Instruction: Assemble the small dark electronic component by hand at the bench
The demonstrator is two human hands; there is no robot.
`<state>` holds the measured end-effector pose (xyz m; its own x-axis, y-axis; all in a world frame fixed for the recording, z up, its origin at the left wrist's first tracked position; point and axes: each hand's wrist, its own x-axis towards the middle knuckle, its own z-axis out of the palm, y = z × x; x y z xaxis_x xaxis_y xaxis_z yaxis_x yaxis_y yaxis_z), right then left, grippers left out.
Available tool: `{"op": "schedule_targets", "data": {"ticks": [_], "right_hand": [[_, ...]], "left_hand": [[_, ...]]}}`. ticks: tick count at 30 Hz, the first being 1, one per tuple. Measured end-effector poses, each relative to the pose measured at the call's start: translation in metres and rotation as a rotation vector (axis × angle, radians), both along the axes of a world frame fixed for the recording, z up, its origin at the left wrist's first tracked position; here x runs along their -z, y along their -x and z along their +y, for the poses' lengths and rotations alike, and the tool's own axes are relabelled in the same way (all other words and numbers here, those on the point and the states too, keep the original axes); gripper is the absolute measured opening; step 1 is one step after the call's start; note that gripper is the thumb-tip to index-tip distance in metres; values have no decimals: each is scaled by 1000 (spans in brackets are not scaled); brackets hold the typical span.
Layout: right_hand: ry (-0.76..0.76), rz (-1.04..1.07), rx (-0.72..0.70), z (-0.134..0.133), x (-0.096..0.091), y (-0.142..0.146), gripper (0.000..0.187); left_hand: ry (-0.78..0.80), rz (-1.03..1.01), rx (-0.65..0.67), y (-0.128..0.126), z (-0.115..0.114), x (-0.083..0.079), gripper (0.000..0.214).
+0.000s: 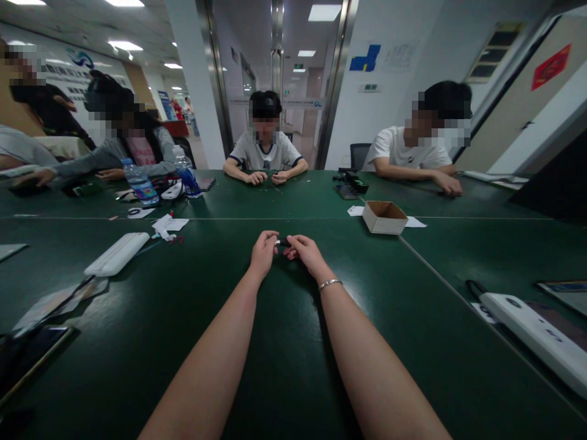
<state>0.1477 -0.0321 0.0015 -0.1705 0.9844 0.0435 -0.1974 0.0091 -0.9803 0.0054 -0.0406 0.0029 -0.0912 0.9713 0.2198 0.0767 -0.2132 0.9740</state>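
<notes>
Over the dark green table (293, 342), my two hands meet around a small black stick with a silver metal end (284, 242), which looks like a USB flash drive. The fingers of my left hand (263, 253) pinch its silver end. On its black end, the thumb and fingers of my right hand (308, 252) are closed. The fingers hide part of the stick. A silver bracelet (330, 283) circles my right wrist.
An open cardboard box (384, 219) stands beyond my right hand. White power strips lie left (117, 253) and right (527, 324). At far left are a phone (34, 354) and water bottles (140, 182). Across the table sit several people, including one directly opposite (266, 146).
</notes>
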Motion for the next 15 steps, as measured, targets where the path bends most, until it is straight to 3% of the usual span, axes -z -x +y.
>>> {"op": "schedule_targets", "data": {"ticks": [10, 15], "right_hand": [[10, -9, 5, -1, -2, 1, 37], [5, -5, -1, -2, -2, 0, 36]], "left_hand": [[2, -5, 0, 2, 3, 4, 31], [10, 9, -35, 3, 4, 6, 24]]}}
